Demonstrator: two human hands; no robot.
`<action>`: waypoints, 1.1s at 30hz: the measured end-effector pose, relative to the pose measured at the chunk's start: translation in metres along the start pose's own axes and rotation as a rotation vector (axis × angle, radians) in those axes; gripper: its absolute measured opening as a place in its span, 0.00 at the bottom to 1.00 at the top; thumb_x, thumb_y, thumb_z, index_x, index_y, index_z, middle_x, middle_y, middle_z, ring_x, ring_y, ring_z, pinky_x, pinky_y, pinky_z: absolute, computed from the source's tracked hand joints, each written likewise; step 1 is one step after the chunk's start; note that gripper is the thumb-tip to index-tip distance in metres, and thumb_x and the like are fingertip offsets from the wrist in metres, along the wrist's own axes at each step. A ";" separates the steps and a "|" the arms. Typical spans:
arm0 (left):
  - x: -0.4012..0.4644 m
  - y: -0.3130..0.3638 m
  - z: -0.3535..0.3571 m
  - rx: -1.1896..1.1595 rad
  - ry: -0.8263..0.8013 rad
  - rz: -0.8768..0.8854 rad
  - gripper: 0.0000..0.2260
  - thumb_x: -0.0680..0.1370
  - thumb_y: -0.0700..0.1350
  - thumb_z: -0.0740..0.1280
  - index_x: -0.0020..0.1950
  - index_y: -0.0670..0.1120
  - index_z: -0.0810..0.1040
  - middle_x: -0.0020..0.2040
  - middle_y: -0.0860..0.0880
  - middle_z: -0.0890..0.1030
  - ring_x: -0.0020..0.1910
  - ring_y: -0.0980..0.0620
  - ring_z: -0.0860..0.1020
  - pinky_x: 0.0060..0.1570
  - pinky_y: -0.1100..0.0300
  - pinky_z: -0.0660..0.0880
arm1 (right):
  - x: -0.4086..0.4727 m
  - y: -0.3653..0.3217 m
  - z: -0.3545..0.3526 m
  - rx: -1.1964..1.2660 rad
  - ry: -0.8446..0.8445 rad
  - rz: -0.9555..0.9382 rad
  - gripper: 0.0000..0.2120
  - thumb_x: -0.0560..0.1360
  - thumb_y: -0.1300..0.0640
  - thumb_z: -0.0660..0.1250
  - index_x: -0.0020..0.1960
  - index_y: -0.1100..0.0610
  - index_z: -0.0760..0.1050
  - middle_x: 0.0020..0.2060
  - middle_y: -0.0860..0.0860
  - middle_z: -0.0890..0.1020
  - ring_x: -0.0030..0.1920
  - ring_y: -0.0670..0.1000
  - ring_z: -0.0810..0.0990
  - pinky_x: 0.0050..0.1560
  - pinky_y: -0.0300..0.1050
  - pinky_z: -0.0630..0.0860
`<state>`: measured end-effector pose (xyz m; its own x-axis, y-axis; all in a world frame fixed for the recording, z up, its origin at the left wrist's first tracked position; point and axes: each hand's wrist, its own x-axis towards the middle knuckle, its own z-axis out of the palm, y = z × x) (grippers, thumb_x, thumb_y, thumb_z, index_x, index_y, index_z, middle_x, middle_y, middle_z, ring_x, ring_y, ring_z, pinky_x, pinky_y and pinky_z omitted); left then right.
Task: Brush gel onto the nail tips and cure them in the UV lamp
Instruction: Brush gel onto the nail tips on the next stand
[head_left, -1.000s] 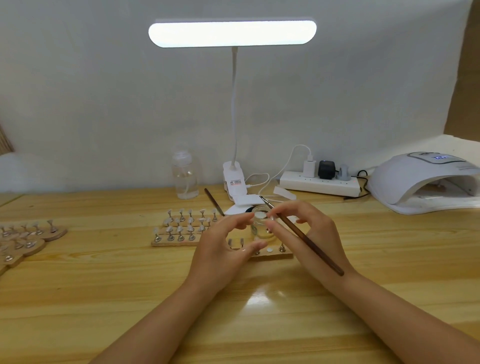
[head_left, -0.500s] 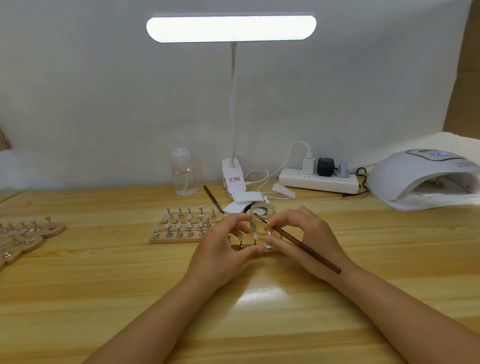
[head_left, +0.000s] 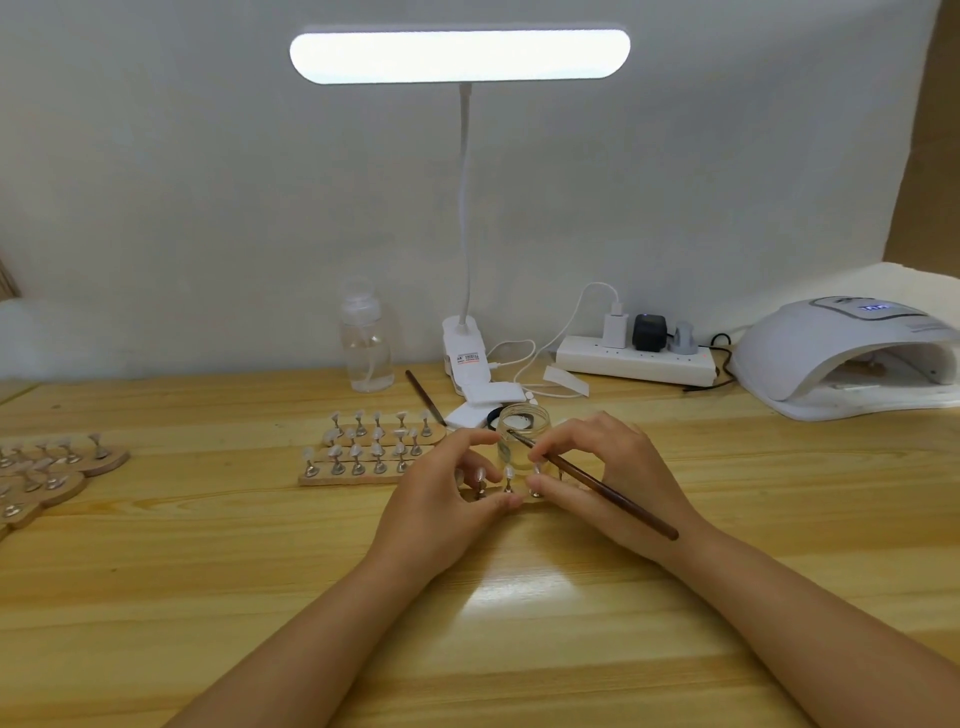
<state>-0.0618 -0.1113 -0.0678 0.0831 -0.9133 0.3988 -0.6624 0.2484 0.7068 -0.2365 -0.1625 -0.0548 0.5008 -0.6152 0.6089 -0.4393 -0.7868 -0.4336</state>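
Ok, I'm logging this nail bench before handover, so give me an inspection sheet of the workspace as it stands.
Surface: pale wooden table, glare patch near the wrists.
Job's things: clear glass gel jar open; wooden strip of nail tips between the hands; white domed UV lamp far right.
Clutter: more nail-tip stands, clear plastic bottle, spare brush.
Grippers: right hand holds brown brush; left hand steadies the strip.
Cables: white power strip, leads trailing.
Surroundings: lit desk lamp, white backdrop.

The hands (head_left: 524, 488) hide most of the near holder (head_left: 519, 501) and some of its nail tips (head_left: 508, 473), and the brush (head_left: 597, 483) tip is too small to read. The UV lamp (head_left: 852, 358) is cut by the right edge, the holders (head_left: 52, 473) at far left by the left edge.
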 end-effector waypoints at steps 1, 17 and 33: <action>0.000 0.000 0.000 0.000 -0.002 -0.004 0.23 0.66 0.48 0.75 0.57 0.59 0.70 0.42 0.58 0.79 0.43 0.62 0.74 0.43 0.72 0.70 | 0.000 0.001 -0.001 -0.006 0.035 -0.008 0.08 0.68 0.52 0.74 0.46 0.49 0.79 0.41 0.37 0.78 0.47 0.40 0.75 0.52 0.44 0.68; -0.001 0.004 -0.001 -0.023 -0.005 -0.025 0.23 0.67 0.47 0.75 0.54 0.63 0.68 0.45 0.59 0.77 0.43 0.59 0.76 0.47 0.61 0.75 | -0.001 0.011 -0.015 0.006 0.020 -0.034 0.08 0.72 0.43 0.61 0.44 0.47 0.73 0.34 0.41 0.79 0.35 0.42 0.78 0.36 0.37 0.76; -0.001 0.006 -0.003 -0.016 -0.036 -0.025 0.22 0.67 0.47 0.74 0.54 0.63 0.68 0.45 0.58 0.77 0.41 0.60 0.74 0.45 0.63 0.73 | -0.003 0.018 -0.006 0.102 -0.010 0.018 0.14 0.69 0.56 0.72 0.40 0.42 0.69 0.36 0.43 0.79 0.40 0.40 0.78 0.43 0.29 0.71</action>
<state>-0.0638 -0.1077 -0.0623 0.0724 -0.9302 0.3598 -0.6485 0.2301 0.7256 -0.2505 -0.1747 -0.0598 0.5016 -0.6290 0.5940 -0.3703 -0.7766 -0.5096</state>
